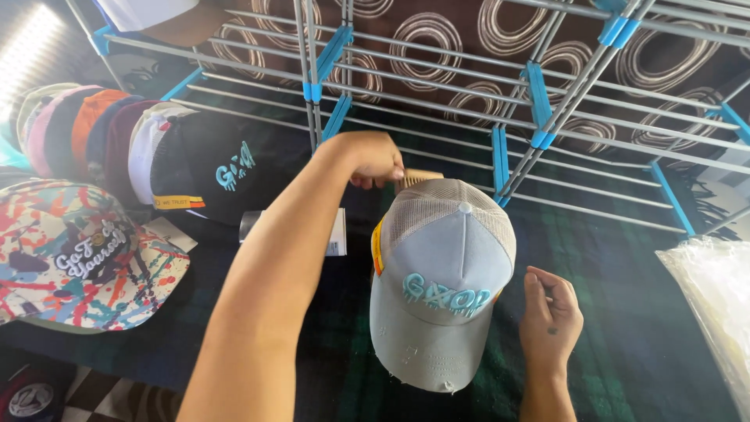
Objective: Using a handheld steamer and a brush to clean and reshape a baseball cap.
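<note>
Head cam looking down: my left hand is closed around the back of the grey mesh-back cap, up by the strap, and it seems to be pinching a tan bit there too, can't tell what exactly. My right hand sits just beside the cap's right edge, fingers loosely curled, holding nothing. The cap lies brim toward me on the dark plaid cloth, in front of the wire rack. A black cap fronts a row of stacked caps to the left, with a paint-splatter cap nearer me. I'd say this one's still being fiddled with, not lined up with the others yet.
</note>
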